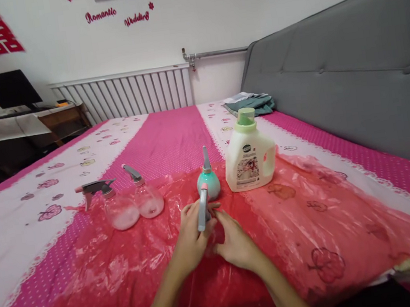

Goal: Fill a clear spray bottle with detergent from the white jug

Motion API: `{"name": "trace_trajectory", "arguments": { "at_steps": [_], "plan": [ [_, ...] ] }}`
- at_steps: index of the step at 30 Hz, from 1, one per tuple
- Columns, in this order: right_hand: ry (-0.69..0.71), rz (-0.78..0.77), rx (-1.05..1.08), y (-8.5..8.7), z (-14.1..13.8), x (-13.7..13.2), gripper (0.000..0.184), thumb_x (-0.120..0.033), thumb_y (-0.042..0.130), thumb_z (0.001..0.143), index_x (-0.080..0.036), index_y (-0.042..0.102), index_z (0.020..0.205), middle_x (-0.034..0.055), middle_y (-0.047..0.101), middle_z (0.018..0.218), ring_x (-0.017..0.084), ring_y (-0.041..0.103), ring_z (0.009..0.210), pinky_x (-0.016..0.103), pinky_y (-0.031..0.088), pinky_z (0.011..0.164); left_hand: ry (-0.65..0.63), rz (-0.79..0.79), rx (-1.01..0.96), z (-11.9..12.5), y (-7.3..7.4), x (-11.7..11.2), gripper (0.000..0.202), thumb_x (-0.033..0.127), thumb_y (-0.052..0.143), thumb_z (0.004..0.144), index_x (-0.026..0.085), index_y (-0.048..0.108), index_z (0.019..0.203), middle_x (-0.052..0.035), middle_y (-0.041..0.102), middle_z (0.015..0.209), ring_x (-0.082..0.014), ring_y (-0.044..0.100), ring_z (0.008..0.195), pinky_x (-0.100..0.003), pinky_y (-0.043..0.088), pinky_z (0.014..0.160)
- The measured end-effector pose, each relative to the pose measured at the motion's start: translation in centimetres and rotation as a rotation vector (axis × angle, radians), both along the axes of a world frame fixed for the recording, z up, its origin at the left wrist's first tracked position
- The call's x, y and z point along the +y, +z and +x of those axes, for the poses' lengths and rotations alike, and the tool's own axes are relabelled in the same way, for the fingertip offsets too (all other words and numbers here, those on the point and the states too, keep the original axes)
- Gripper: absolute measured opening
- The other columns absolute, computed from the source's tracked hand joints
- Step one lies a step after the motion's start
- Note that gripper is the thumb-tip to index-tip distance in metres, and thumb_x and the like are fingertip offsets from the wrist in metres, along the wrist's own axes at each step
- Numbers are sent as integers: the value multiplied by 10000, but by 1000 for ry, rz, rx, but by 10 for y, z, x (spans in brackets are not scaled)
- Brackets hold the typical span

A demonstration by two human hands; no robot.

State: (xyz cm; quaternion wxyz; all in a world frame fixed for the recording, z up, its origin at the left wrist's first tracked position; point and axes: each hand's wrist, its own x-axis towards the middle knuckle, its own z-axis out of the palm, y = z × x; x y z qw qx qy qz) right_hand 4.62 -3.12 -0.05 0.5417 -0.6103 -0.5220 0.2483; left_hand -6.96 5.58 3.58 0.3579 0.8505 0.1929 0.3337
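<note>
My left hand (193, 232) is closed around the neck of a spray bottle (203, 209) with a grey head and a pink nozzle tip. My right hand (234, 240) curls around the clear body of the same bottle from the other side; the fingers hide most of that body. Just beyond stands a teal spray bottle (208, 182) with a grey head. To its right is a large cream jug (249, 160) with a green cap and a side handle. Two clear spray bottles with whitish contents, one on the left (122, 213) and one beside it (150, 202), stand upright together.
A red plastic sheet (130, 275) lies wrinkled over the pink and white bedspread (177, 132). Folded cloths (253, 105) rest near the grey headboard (345, 67). Along the far wall runs a radiator (135, 93); a desk with a monitor (11, 90) stands at left.
</note>
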Motion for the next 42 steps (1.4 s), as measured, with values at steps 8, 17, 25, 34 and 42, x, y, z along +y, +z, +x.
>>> {"name": "trace_trajectory", "arguments": {
  "at_steps": [8, 17, 25, 34, 42],
  "plan": [
    [-113, 79, -99, -3, -15, 1, 594, -149, 599, 810, -217, 547, 1398, 129, 641, 1391, 291, 572, 1341, 527, 378, 1194, 322, -100, -87, 14, -4, -23, 326, 453, 520, 977, 199, 697, 1078, -121, 734, 1108, -320, 642, 1074, -506, 394, 1060],
    [-169, 23, -132, -4, -23, -3, 652, -228, 694, 742, -236, 557, 1379, 125, 618, 1434, 325, 552, 1370, 593, 293, 1241, 265, -335, -210, -20, -6, -26, 327, 361, 657, 879, 178, 676, 1150, -115, 708, 1206, -302, 640, 1178, -411, 459, 1061],
    [-251, 33, -201, -9, -35, 4, 618, -162, 593, 770, -176, 557, 1386, 171, 627, 1399, 348, 547, 1364, 621, 278, 1242, 578, -298, -317, 1, -10, -28, 355, 392, 739, 780, 160, 698, 1047, -102, 715, 1052, -307, 649, 1036, -407, 478, 948],
    [-345, 36, -269, -10, -45, 4, 562, -145, 538, 806, -172, 551, 1368, 163, 637, 1372, 351, 551, 1336, 643, 243, 1238, 452, -197, -262, -1, -5, -28, 262, 402, 651, 886, 189, 628, 1036, -68, 659, 1014, -266, 628, 986, -380, 484, 913],
    [-358, 35, -304, -7, -43, 2, 603, -162, 548, 797, -125, 517, 1398, 180, 617, 1402, 364, 561, 1317, 650, 327, 1184, 265, -297, -302, -10, -10, -21, 370, 422, 641, 912, 182, 652, 1194, -114, 665, 1191, -294, 611, 1148, -441, 431, 1053]
  ]
}}
